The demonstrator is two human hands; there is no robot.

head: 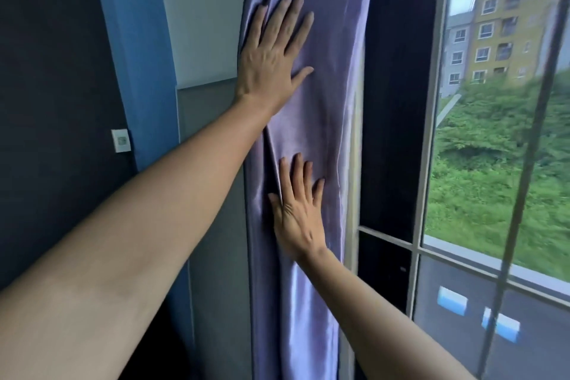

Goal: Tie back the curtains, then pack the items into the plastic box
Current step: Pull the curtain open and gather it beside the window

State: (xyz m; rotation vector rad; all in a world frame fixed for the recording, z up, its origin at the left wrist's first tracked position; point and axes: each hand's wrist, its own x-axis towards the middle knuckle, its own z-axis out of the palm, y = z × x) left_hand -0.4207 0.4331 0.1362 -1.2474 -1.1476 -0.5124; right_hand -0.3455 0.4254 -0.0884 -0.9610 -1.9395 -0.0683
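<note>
A shiny lilac curtain (327,95) hangs gathered in a narrow vertical bunch between the wall and the window. My left hand (271,52) lies flat against its upper part, fingers spread and pointing up. Lower down, my right hand (297,210) presses flat on the same curtain, fingers apart. Neither hand holds anything. No tie-back or plastic box is in view.
A window (493,163) with a pale frame fills the right side, showing grass, a road and buildings outside. A thin dark cord (524,182) hangs in front of the glass. On the left is a dark wall with a blue strip (135,55) and a white switch plate (121,140).
</note>
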